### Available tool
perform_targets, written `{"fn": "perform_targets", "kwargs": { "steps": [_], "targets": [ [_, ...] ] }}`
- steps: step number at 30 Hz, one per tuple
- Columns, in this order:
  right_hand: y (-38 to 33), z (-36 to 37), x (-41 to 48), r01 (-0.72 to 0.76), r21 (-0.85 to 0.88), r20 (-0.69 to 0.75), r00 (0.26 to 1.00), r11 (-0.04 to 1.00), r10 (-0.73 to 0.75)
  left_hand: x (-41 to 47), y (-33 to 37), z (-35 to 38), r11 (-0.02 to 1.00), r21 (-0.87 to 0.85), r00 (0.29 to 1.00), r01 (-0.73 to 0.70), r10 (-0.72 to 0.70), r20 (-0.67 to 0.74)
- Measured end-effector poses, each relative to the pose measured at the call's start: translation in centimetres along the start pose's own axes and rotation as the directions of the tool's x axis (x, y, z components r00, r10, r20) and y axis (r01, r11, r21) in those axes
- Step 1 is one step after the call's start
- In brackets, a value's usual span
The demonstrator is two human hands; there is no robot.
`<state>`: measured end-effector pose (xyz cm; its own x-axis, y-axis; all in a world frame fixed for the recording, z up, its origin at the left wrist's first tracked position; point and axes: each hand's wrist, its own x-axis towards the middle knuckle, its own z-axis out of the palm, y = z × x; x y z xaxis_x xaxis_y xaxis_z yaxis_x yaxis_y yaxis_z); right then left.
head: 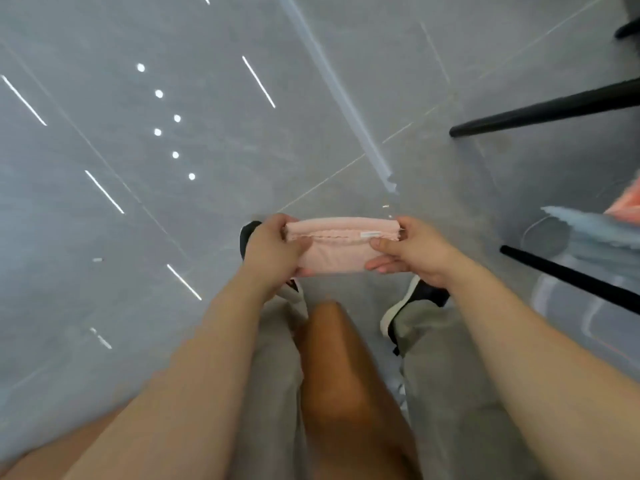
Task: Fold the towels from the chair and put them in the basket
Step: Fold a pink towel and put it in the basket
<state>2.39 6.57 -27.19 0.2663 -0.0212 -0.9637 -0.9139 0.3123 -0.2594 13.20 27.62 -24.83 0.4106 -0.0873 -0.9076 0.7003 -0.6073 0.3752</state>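
partly blurred, both hands pinching folded pink towel

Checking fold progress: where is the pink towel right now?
Head view, centre: the pink towel is gripped at its ends by the left hand and right hand.

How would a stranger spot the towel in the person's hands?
Look above the grey tiled floor, mid-picture, at the left hand and right hand. Between them is the pink towel, folded small, with a white tag. The pale blue towel lies apart at the right edge.
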Motion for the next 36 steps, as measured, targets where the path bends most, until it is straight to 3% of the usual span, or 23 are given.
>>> {"fn": "perform_targets", "kwargs": {
  "steps": [4, 7, 11, 13, 15, 18, 23, 29, 36],
  "targets": [
    [-1.0, 2.9, -7.7, -0.119, 0.124, -0.015, 0.992, 0.985, 0.122, -7.5, -1.1, -2.9, 0.980, -0.182, 0.997, 0.082, -0.081, 0.013],
    [-6.3, 5.2, -15.3, -0.182, 0.203, 0.017, 0.983, 0.962, 0.183, -14.5, 3.9, -7.3, 0.948, -0.283, 0.989, 0.146, -0.141, 0.038],
    [-16.0, 9.1, -25.0, -0.097, 0.387, -0.085, 0.986, 0.917, 0.140, -23.3, 15.3, -14.0, 0.975, -0.174, 0.990, 0.136, -0.138, 0.002],
    [-21.3, 11.1, -29.0, -0.029, 0.361, -0.150, 0.985, 0.932, 0.089, -25.9, 20.9, -17.5, 0.997, -0.020, 0.991, 0.074, -0.076, -0.114],
    [-26.4, 12.9, -32.1, 0.012, 0.310, -0.153, 0.988, 0.951, 0.037, -27.1, 26.0, -20.7, 1.000, -0.007, 0.987, 0.005, -0.006, -0.158],
    [-33.8, 13.9, -32.9, 0.077, 0.303, -0.131, 0.991, 0.950, -0.039, -26.6, 33.5, -24.3, 0.991, -0.124, 0.995, -0.040, 0.028, -0.097],
    [-46.9, 12.9, -30.7, 0.184, 0.298, -0.164, 0.977, 0.937, -0.139, -22.7, 44.9, -27.5, 0.969, -0.247, 0.999, 0.013, -0.023, -0.036],
    [-65.4, 10.1, -28.5, 0.134, 0.235, -0.025, 0.991, 0.963, -0.132, -18.3, 59.9, -32.3, 0.941, -0.328, 0.996, 0.085, -0.074, 0.047],
    [-89.2, 7.0, -27.4, 0.241, -0.003, -0.011, 0.970, 0.970, -0.241, -14.4, 80.4, -36.6, 0.941, -0.291, 0.985, -0.171, 0.160, -0.063]
  ]
}}
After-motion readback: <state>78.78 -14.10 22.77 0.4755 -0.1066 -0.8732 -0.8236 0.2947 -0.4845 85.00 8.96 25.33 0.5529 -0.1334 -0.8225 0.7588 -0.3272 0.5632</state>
